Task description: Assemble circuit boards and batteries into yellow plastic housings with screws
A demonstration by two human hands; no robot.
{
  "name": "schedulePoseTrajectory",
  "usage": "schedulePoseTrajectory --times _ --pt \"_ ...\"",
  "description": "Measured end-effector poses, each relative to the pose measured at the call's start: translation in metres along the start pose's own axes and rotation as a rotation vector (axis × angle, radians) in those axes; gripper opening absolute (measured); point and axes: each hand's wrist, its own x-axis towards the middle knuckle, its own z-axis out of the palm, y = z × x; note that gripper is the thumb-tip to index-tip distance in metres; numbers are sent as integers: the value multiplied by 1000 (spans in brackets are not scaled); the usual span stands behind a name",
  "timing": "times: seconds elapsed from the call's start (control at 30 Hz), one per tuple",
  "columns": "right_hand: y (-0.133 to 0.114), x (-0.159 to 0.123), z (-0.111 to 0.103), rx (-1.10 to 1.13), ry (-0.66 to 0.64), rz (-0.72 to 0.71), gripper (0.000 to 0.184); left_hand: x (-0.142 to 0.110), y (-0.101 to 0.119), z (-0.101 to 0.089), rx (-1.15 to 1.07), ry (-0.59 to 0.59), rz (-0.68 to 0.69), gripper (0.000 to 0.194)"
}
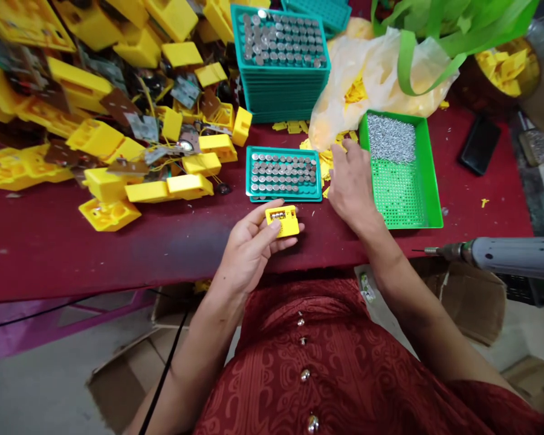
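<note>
My left hand (252, 241) holds a small yellow plastic casing (289, 225), thumb on its front, with silvery button cells in the slot near its top. My right hand (351, 181) reaches down over a loose pile of small yellow plastic pieces (325, 162), its bent fingers apart and the tips among them. Whether a piece is between those fingertips is not clear. Left of the right hand lies a teal tray (318, 192) with rows of button cells. Just right of that hand is a green perforated tray (430, 175) holding a heap of silver screws (392, 138).
Yellow casings with wires and circuit boards (104, 145) crowd the left. Behind stands a stack of teal trays (283, 93), beside a plastic bag (381, 72) and a green bag (471, 36). A black phone (479, 145) lies at right; an electric screwdriver (508, 254) juts in below.
</note>
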Motion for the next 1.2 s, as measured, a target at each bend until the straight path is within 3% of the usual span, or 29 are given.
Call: schedulePoseTrajectory --times 0.13,0.37,0.53,0.7,0.87,0.97,1.1,1.2 --pt "-5 -16 9 -36 -56 3 33 -1 -2 -3 -6 0 3 37" --pt "7 -56 -15 23 9 -119 23 16 -5 4 -14 1 3 33" --pt "8 -62 -26 158 56 -115 22 27 -7 12 20 3 30 29" --pt "3 -67 -28 188 43 -172 22 15 -6 10 26 28 4 31" --pt "3 -66 -18 80 -16 -315 30 0 -1 10 -12 61 -35 33" --pt "7 -62 -19 21 -56 -343 22 -4 -1 11 -19 70 -57 36" --pt "8 -57 -33 121 -139 -298 11 -4 -6 11 -9 79 -50 40" --pt "2 -58 -43 355 -192 -133 12 -3 -11 9 14 75 -13 43"
